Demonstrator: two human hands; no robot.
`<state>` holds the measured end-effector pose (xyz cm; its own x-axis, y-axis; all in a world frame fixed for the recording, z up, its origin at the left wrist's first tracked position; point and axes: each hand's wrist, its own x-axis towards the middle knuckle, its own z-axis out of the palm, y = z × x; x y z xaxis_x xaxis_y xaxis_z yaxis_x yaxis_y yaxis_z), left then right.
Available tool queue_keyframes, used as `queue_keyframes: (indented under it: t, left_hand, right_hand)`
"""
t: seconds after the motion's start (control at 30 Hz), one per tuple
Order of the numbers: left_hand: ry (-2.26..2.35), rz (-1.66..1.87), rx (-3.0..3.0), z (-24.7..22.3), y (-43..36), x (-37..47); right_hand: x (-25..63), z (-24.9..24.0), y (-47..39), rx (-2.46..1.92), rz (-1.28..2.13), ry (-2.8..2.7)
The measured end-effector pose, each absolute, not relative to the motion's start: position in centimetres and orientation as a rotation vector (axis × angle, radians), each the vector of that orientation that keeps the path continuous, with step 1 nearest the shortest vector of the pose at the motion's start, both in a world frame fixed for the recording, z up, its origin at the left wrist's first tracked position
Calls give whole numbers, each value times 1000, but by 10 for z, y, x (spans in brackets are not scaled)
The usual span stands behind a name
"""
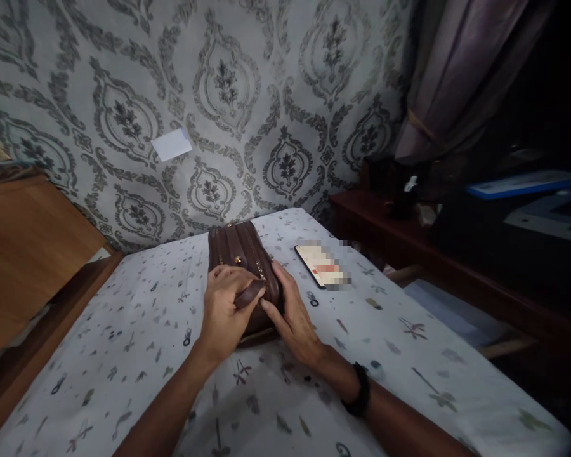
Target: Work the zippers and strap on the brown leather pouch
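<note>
The left hand (223, 311) pinches the strap tab (250, 293) of the brown pouch (240, 254), whose long axis runs away beyond the fingertips, while the right hand (292, 314) fingers press flat against its side.

arms: bare, no sleeves | right wrist: black band (361, 398) | hands: bare, ungloved

A phone (322, 265) lies on the patterned tablecloth (409, 355). Left of it stands a wooden cabinet (23, 247). Right of it hangs a curtain (457, 76).

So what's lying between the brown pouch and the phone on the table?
Nothing: in the head view, only bare patterned tablecloth separates the brown pouch from the phone.
</note>
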<state>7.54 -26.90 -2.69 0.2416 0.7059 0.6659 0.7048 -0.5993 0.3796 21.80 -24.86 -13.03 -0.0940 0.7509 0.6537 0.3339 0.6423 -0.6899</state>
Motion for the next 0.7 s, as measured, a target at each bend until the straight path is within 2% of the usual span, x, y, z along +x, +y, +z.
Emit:
queue_keyframes:
  t: [0.7]
  left_hand:
    - [1209,1127,2536,-20,-275,63]
  right_hand:
    - [222,-132,-245,-807,401,-1766]
